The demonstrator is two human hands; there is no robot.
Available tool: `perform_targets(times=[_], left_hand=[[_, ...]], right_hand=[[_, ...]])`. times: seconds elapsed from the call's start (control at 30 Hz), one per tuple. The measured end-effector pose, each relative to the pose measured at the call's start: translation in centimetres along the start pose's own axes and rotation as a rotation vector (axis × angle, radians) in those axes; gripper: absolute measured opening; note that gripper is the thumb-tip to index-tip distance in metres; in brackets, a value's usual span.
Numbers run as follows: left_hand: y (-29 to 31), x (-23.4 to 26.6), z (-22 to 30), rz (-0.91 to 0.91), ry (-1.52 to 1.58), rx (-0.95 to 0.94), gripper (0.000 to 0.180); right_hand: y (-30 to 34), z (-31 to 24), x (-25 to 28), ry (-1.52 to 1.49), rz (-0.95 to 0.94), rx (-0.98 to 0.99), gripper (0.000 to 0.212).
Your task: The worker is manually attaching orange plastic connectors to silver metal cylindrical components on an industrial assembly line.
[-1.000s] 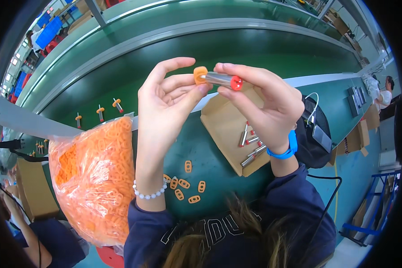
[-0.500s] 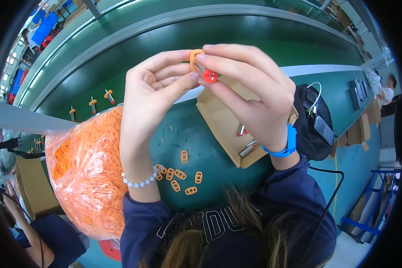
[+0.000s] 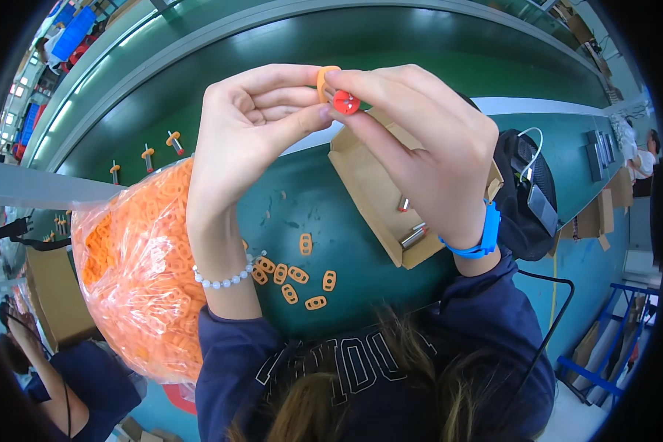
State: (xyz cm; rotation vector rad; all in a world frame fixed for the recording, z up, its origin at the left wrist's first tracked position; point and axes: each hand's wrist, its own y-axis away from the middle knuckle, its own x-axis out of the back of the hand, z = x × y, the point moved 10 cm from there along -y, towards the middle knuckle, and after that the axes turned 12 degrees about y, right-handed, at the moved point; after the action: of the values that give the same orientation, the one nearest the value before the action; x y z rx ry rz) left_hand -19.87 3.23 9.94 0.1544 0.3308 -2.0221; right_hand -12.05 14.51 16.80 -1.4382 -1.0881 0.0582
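Green workbench (image 3: pixel 346 243) under raised hands | left hand (image 3: pixel 247 132) pinching orange plastic link (image 3: pixel 324 77) | right hand (image 3: pixel 427 147) closed around red-capped pin (image 3: pixel 345 102), pressed against link, held high for close view | spare links (image 3: pixel 295 276) beside bulging bag (image 3: pixel 140 272) for easy reach

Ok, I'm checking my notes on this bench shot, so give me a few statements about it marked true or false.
1. The left hand pinches an orange ring. True.
2. The right hand holds a red-tipped pin at the ring. True.
3. The bag of orange parts lies to the person's right. False: it lies to the left.
4. The cardboard box is full of orange links. False: it holds a few metal pins.
5. Loose orange links lie on the green table. True.
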Motion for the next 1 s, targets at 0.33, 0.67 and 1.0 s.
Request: perform_targets(times=[0.33,0.67,1.0], left_hand=[[-0.2,0.5,-0.7,-0.046,0.000,0.023,0.032],[-1.2,0.9,-3.3,-0.028,0.014,0.073,0.032],[-1.9,2.5,-5.7,0.012,-0.013,0.154,0.034]], right_hand=[[0.2,-0.4,-0.4,-0.046,-0.017,0.089,0.024],[0.3,1.0,-1.1,-0.006,-0.083,0.038,0.034],[3.7,5.1,2.0,0.238,-0.302,-0.092,0.032]])
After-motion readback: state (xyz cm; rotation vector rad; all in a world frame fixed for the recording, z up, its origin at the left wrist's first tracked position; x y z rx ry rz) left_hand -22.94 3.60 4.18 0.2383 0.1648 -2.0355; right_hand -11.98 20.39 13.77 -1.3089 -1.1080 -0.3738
